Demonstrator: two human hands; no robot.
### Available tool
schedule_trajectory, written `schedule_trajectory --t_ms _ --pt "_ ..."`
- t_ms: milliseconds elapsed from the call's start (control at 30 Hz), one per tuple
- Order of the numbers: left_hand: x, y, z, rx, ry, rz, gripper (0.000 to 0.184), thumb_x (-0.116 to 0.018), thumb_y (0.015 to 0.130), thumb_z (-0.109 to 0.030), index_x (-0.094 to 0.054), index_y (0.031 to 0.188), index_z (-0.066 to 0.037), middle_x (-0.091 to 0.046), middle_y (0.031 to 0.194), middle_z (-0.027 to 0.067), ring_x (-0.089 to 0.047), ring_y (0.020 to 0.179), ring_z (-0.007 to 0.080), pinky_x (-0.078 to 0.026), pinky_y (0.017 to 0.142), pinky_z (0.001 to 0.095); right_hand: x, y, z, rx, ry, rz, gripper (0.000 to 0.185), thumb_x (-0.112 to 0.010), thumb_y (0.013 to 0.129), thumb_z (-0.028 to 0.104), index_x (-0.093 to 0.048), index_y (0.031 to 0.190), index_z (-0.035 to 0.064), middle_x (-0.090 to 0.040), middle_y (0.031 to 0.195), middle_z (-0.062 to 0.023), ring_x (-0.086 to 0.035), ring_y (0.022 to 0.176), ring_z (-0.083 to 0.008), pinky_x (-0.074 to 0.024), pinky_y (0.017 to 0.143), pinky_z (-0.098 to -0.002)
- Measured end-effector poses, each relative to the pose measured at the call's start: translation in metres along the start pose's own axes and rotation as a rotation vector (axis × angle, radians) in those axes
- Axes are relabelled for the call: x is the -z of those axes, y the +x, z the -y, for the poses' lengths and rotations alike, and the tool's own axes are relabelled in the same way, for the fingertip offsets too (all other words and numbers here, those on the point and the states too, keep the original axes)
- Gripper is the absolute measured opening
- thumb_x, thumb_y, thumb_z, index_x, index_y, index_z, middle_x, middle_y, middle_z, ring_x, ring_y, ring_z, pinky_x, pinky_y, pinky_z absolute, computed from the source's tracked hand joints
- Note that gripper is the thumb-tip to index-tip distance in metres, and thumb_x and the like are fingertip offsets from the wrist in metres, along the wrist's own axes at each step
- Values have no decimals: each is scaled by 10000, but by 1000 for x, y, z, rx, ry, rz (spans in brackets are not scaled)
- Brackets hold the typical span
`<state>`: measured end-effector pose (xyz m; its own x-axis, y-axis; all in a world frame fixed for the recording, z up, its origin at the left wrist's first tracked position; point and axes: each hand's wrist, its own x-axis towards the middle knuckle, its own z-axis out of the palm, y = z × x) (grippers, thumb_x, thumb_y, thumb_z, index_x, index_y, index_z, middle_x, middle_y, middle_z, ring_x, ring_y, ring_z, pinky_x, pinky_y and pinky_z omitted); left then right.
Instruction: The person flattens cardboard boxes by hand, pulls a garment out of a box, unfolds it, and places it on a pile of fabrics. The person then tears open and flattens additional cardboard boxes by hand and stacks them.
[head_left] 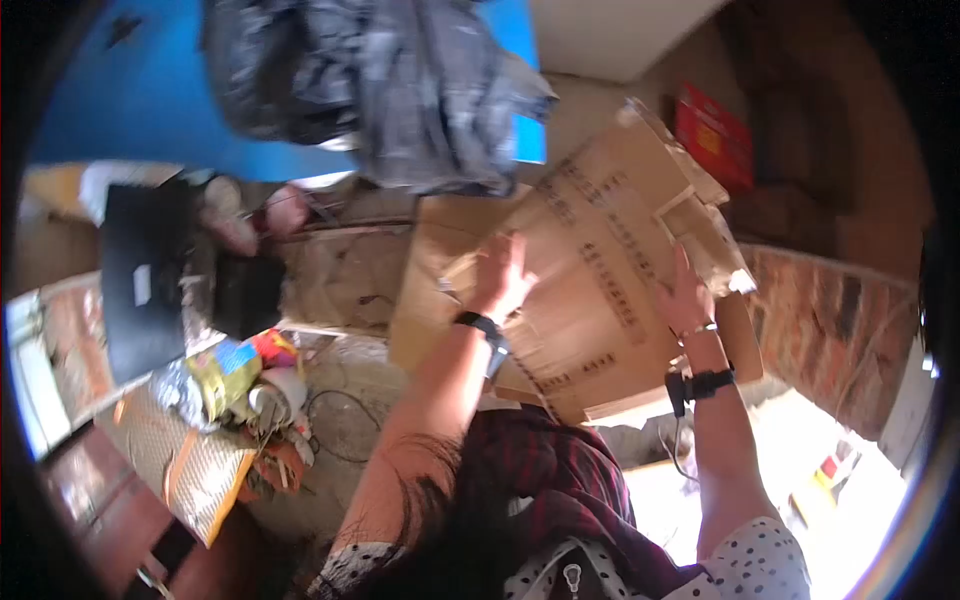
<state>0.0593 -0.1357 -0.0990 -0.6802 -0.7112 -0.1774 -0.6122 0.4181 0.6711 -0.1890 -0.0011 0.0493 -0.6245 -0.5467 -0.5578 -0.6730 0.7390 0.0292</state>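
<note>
A large brown piece of cardboard [575,300], printed with rows of dark lettering, lies tilted in front of my body. Torn, ragged edges run along its upper right side. My left hand [503,278] rests on its left part with the fingers spread. On the right part lies my right hand [688,298], fingers stretched out toward the torn flap. Neither hand is closed around anything. Each wrist wears a black band. Whatever supports the cardboard from below is hidden.
Black plastic bags [390,90] sit on a blue surface [110,100] ahead. To the left are a black panel [142,280], a pile of colourful wrappers [235,375] and a padded foil sheet [205,475]. A red packet [713,138] stands at right, above a brick wall [825,320].
</note>
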Motion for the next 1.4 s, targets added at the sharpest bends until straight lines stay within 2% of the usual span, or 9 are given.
schedule_trajectory --t_ms 67,233,367,467,733,767,800,1100,1400 --pt "-4 21 16 179 123 31 910 -773 674 -378 -298 1400 -102 -394 1394 157 -369 1292 324 -260 1036 560 -33 14 -47 340 442 -365 749 -671 771 181 -298 1420 133 -568 1197 -231 -574 1075 -373 -480 886 -425" --pt "-24 67 76 357 -128 449 1092 -742 652 -547 -162 1471 -116 -285 1483 161 -259 1381 295 -87 1127 536 -53 45 -83 296 531 -246 623 -636 769 154 -428 1354 207 -608 1165 -165 -590 1056 -337 -479 884 -399" --pt "-19 75 62 372 -72 412 940 -818 668 -214 -283 1409 2 -489 1317 172 -492 1191 243 -402 1003 344 -48 84 -67 38 337 97 618 -621 767 166 -429 1355 178 -593 1171 -166 -567 1066 -334 -457 906 -391" --pt "-9 35 42 600 -830 526 477 -747 729 -82 -530 1149 -13 -635 998 56 -608 843 126 -508 776 284 -80 121 -72 155 234 163 631 -611 749 128 -430 1353 127 -541 1269 -174 -512 1166 -337 -412 996 -387" --pt "1 -162 121 844 -614 103 371 -804 682 -64 -603 972 52 -686 897 109 -667 799 177 -550 738 290 -103 86 87 698 -222 74 425 -541 831 172 -494 1254 164 -551 1226 -31 -499 1175 -231 -383 964 -465" --pt "4 -169 118 918 -523 84 418 -813 678 -98 -589 1003 39 -686 891 103 -666 793 167 -539 748 285 -142 84 92 817 -278 -338 435 -575 802 209 -526 1229 141 -517 1235 -59 -458 1193 -230 -350 988 -505" --pt "5 -165 113 908 -480 78 434 -812 682 -110 -582 1021 35 -686 893 99 -664 800 165 -532 753 288 -128 65 103 788 -215 -256 569 -556 800 178 -419 1352 141 -434 1384 -52 -330 1325 -260 -208 1089 -554" --pt "-15 -156 168 816 -266 92 539 -848 632 -259 -611 1010 42 -689 898 118 -659 831 230 -504 779 338 -150 -68 -10 490 277 -433 469 -607 756 204 -575 1208 82 -457 1385 -73 -306 1366 -283 -154 1080 -621" --pt "-14 -114 120 804 -196 162 285 -807 697 -212 -710 861 0 -703 876 101 -651 821 188 -483 795 310 -238 27 -50 407 223 -138 637 -625 795 396 -417 1376 235 -263 1506 5 -133 1421 -229 -30 1088 -655"
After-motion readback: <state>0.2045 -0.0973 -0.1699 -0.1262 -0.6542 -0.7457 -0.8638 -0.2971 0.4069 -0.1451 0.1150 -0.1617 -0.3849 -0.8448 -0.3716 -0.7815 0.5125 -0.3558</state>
